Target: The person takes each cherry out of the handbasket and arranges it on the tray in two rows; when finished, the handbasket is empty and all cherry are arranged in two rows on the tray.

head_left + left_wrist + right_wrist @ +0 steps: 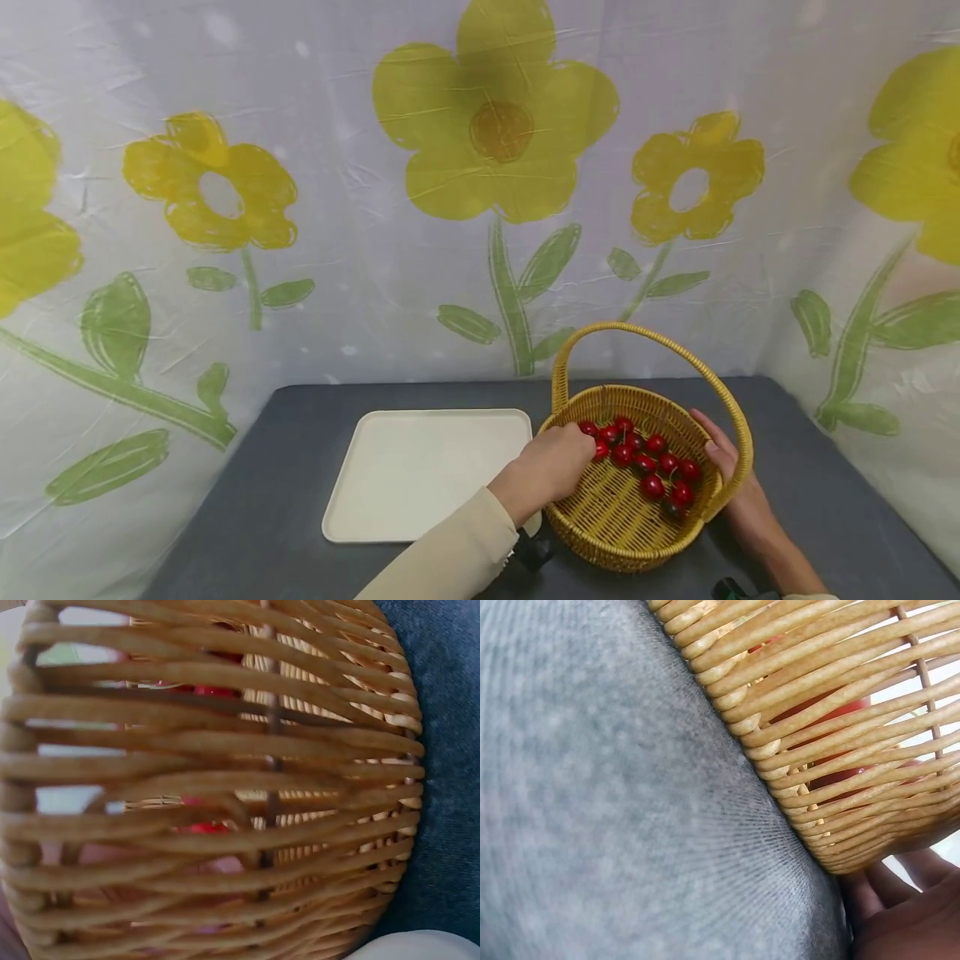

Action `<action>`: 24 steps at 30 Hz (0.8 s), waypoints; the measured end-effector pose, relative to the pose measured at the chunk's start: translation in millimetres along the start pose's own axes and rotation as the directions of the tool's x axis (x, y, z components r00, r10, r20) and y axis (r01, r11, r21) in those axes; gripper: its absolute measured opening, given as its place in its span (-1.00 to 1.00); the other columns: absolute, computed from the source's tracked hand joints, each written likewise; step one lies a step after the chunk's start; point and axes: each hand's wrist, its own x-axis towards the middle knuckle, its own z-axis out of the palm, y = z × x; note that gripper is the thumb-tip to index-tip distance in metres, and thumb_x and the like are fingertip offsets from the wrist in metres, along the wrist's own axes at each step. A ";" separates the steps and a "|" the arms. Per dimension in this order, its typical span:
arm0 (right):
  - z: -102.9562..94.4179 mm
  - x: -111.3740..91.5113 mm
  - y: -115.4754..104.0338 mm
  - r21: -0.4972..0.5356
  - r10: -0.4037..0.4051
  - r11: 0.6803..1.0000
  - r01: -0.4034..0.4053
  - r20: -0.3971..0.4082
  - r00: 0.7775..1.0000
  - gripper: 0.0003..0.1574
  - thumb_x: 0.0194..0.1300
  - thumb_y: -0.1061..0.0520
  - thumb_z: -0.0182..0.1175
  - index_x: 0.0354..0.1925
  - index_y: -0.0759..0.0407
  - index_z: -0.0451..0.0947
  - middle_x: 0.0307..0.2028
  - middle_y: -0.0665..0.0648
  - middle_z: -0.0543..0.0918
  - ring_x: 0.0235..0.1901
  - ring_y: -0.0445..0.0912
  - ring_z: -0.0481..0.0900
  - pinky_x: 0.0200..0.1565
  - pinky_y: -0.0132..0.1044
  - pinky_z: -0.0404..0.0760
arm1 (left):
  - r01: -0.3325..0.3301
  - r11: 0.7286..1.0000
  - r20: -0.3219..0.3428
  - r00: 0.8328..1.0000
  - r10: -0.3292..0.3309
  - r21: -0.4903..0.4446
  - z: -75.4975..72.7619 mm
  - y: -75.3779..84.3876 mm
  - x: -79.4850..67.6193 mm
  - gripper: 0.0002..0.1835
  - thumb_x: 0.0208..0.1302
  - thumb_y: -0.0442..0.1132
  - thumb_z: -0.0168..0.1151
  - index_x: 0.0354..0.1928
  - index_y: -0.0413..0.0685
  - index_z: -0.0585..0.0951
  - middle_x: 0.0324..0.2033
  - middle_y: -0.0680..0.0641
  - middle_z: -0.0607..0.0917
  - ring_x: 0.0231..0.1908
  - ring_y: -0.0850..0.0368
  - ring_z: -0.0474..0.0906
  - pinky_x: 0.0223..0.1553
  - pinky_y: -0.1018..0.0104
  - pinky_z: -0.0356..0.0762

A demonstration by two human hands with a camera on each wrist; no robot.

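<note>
A round yellow wicker basket (600, 517) with a tall arched handle (652, 330) stands on the right part of the table. Inside lie several dark red cherries (652, 487), mostly toward the back and right. Over the basket's left rim reaches my left hand (558, 462), fingers curled down at a bright red cherry (602, 450); the back of the hand hides most of the grasp. Through the weave in the left wrist view, red fruit (210, 826) shows close to the fingers. My right hand (738, 492) holds the basket's right side, with fingers (866, 896) against the outer wall.
Left of the basket lies a shallow white rectangular tray (420, 475), its right edge close to the basket and partly behind the left forearm. The dark grey table (247, 517) is enclosed by a white curtain (337, 275) printed with yellow flowers.
</note>
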 end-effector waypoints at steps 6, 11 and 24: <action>0.2 -0.6 -1.3 -0.001 -0.007 1.000 0.007 0.004 1.000 -0.28 0.87 -0.07 -0.34 0.80 -0.01 -0.10 0.41 -0.32 0.46 0.30 -0.48 0.55 0.10 -0.48 0.68 | -0.086 0.979 0.008 0.996 0.089 -0.184 4.1 -7.0 -0.3 -0.68 0.36 -0.46 0.44 -0.52 0.06 0.67 -0.66 0.12 0.43 -0.58 0.27 0.18 -0.55 0.45 0.22; 0.6 -0.5 -1.9 -0.003 -0.007 1.000 0.007 0.009 1.000 -0.28 0.87 -0.07 -0.34 0.80 -0.03 -0.10 0.42 -0.28 0.46 0.30 -0.47 0.56 0.11 -0.47 0.69 | -0.137 0.959 0.033 0.988 0.150 -0.248 4.6 -9.5 -0.5 -0.83 0.37 -0.41 0.45 -0.28 0.06 0.84 -0.52 0.17 0.67 -0.54 0.33 0.41 -0.50 0.51 0.38; 0.7 0.2 -0.8 0.026 -0.017 1.000 0.017 0.006 1.000 -0.28 0.87 -0.05 -0.33 0.80 0.01 -0.09 0.42 -0.28 0.45 0.31 -0.47 0.55 0.12 -0.50 0.67 | -0.247 0.872 -0.120 0.969 0.216 -0.422 9.2 -21.5 -2.7 -0.71 0.50 -0.26 0.41 0.19 0.00 0.83 0.09 0.11 0.86 0.03 0.38 0.74 0.05 0.60 0.62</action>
